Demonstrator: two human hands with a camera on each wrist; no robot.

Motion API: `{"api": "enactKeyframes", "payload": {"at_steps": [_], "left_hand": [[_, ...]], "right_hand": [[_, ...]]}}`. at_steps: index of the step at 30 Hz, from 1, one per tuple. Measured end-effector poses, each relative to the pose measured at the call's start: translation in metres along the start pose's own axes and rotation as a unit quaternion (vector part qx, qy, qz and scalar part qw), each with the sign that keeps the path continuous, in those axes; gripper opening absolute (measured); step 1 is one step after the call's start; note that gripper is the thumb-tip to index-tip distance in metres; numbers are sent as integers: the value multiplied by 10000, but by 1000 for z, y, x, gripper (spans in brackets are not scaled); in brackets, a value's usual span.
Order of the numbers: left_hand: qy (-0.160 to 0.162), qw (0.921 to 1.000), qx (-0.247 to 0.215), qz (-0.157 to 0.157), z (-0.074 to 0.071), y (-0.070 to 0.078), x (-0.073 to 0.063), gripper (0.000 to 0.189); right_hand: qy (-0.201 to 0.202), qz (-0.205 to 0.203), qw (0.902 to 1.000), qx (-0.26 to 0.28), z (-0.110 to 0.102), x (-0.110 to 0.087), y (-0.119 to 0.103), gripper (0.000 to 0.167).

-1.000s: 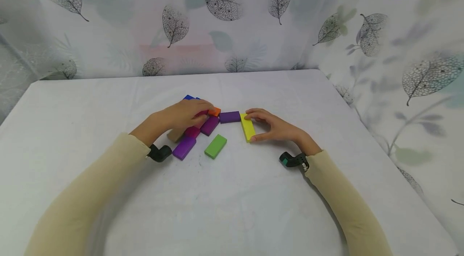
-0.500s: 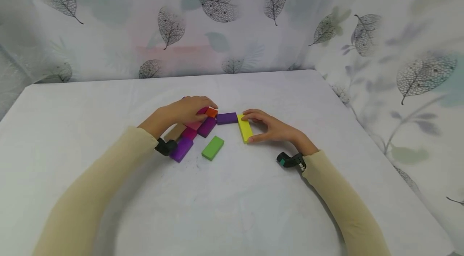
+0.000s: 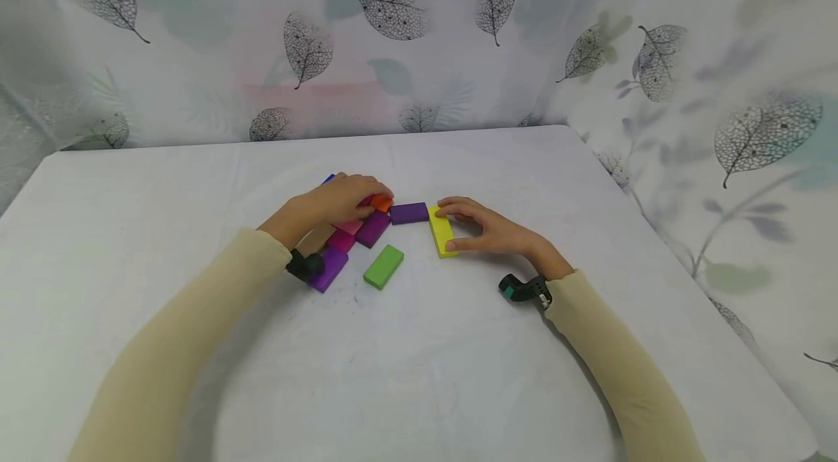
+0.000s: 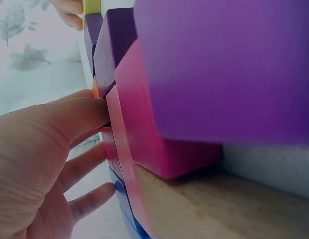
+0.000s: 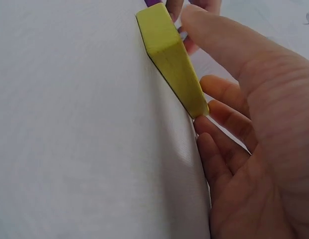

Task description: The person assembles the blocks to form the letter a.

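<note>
**Yellow block (image 3: 440,232) and orange block (image 3: 382,204) both gripped**

Right hand (image 3: 492,229): clamped on yellow lengthwise, thumb near end, fingers far end, partly spread. Left hand (image 3: 337,198): thumb and forefinger pinching orange, just left of dark purple block (image 3: 409,213). Yellow lies flat on the counter (image 3: 419,360), long axis near-to-far, far end canted left. Vs half a second ago: left fingertips further over orange; yellow looks unmoved.

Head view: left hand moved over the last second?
Yes: the left hand has gone slightly to the right, judged against the far-left corner of the table; that corner shifts a little left in frame.
</note>
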State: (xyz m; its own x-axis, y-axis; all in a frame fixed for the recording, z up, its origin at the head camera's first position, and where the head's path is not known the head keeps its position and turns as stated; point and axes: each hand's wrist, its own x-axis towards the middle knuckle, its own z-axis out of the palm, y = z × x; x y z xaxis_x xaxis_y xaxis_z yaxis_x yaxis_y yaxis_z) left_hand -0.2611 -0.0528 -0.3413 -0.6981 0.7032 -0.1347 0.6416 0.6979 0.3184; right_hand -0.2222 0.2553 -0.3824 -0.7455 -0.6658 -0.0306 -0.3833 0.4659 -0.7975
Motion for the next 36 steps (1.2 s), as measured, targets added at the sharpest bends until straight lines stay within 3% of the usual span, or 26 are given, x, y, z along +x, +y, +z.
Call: {"api": "enactKeyframes", "payload": {"at_steps": [13,24,36], "left_hand": [[120,9996,-235,-108,-2,4,-4,42],[392,9963,-751,154,-3,6,-14,44],[414,9942,-960,269,-2,25,-19,44]], "right_hand": [[7,64,10000,-1,3,3,1,56],[23,-89,9999,70,-1,0,1,55],[2,25,10000,7,0,1,0,55]]}}
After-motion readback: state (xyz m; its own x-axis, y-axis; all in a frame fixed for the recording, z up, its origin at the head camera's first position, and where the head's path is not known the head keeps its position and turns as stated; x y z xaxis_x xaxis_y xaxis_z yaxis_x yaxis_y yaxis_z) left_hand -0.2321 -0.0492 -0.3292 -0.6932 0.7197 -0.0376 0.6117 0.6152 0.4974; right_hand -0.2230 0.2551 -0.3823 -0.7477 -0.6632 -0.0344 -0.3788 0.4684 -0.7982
